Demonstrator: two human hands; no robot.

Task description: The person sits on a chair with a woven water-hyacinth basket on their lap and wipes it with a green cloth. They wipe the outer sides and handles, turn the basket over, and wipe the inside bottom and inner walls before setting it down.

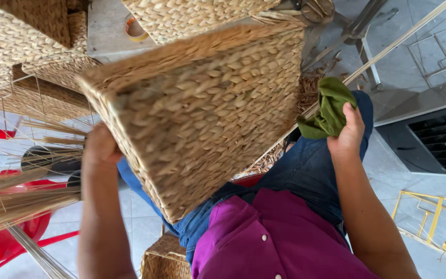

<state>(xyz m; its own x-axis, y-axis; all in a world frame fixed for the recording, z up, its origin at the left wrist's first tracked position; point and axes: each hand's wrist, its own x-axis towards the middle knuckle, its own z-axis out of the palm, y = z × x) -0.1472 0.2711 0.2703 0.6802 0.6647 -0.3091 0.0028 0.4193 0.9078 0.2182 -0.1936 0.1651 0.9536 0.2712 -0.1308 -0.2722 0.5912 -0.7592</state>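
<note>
Head view: the left hand (100, 146) is curled shut around the lower left edge of a large woven basket (202, 111), fingers hidden behind the weave, thumb side toward the camera. The right hand (348, 133) is closed around a bunched green cloth (329, 107), fingers wrapped, the cloth sticking out above the fist. The basket is tilted up over the lap, resting against blue jeans (311, 170), its flat woven side facing the camera; the cloth sits just beside the basket's right edge. Both forearms reach up from the bottom of the frame, elbows low, the left one straight, the right one angled inward. One basket is in hand; at least three more woven baskets (11, 41) are stacked at top left and top centre, and another (163, 261) stands on the floor below. One bundle of dry reeds (11, 199) lies over a red plastic chair (6, 243)
</note>
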